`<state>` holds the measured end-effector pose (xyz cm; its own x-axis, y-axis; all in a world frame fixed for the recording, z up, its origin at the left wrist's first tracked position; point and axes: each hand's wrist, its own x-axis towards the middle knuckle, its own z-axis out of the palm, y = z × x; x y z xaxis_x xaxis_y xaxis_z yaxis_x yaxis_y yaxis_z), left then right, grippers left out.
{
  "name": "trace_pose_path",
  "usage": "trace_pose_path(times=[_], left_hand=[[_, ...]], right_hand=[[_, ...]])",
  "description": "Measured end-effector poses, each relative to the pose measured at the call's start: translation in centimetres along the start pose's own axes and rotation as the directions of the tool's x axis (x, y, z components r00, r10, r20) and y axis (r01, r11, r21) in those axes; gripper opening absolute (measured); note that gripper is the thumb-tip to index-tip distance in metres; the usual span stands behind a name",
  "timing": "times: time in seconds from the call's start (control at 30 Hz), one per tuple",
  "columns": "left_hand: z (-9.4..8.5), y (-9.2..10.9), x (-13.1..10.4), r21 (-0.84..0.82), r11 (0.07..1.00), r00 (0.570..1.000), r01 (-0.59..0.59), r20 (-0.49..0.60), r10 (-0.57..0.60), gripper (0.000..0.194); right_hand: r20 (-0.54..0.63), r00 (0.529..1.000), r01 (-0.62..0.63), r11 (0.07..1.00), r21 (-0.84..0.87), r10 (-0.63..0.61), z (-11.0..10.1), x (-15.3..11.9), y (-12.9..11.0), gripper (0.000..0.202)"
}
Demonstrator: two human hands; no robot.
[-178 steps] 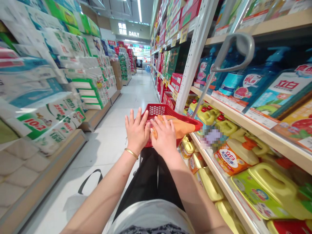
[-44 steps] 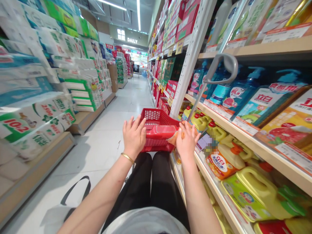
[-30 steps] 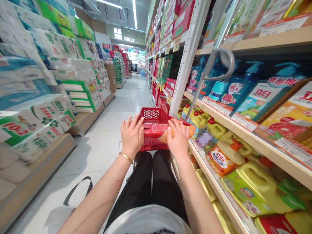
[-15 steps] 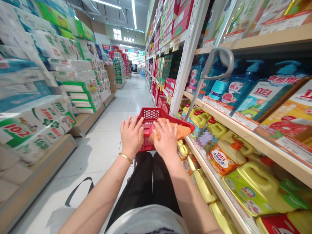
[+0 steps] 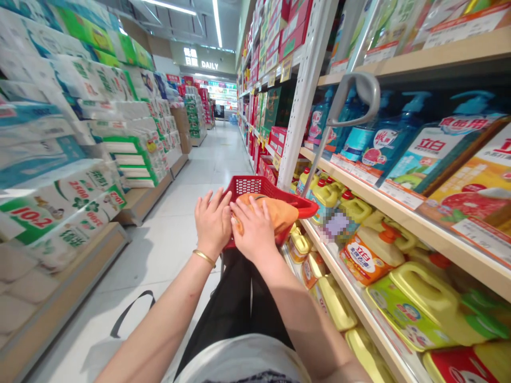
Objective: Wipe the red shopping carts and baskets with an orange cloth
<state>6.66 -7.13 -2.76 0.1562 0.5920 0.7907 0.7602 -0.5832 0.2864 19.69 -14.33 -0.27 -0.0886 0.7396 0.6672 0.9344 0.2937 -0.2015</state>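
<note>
My left hand (image 5: 213, 226) is open, its fingers stretched forward over the near left side of a red plastic shopping basket (image 5: 247, 182). Just beside it, my right hand (image 5: 253, 229) lies with spread fingers on a soft orange bundle (image 5: 281, 214), which looks like cloth or a folded bag. A bit of the same orange shows between the two hands. The bundle rests in or across the basket, and the hands hide its near part. The basket's long grey pull handle (image 5: 355, 101) rises to the right, in front of the shelf.
Close on my right, shelves (image 5: 359, 234) hold yellow detergent jugs (image 5: 423, 303) and blue pump bottles (image 5: 415, 122). Stacked paper packs (image 5: 67, 202) line the left side. A floor aisle (image 5: 215, 149) runs ahead. A pale bag with a dark strap (image 5: 131, 314) lies at lower left.
My right hand has moved left, close against my left hand. The orange bundle has shifted left with it and bunched up. The left hand has barely moved.
</note>
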Motion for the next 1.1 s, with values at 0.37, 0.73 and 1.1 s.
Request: trace_pose_path(times=[0.37, 0.73, 1.1], left_hand=[[0.2, 0.7, 0.0, -0.014, 1.0, 1.0, 0.006, -0.025, -0.006, 0.05], [0.1, 0.5, -0.1, -0.012, 1.0, 1.0, -0.025, -0.013, 0.025, 0.051], [0.1, 0.0, -0.1, -0.024, 1.0, 0.999, -0.021, -0.025, 0.02, 0.051]], right_hand=[[-0.232, 0.887, -0.424, 0.904, -0.064, 0.399, -2.4, -2.1, 8.2, 0.046], [-0.152, 0.949, -0.29, 0.955, -0.068, 0.277, -2.6, -1.8, 8.0, 0.043], [-0.069, 0.997, -0.022, 1.0, -0.002, 0.021, 0.4, -0.6, 1.0, 0.042]])
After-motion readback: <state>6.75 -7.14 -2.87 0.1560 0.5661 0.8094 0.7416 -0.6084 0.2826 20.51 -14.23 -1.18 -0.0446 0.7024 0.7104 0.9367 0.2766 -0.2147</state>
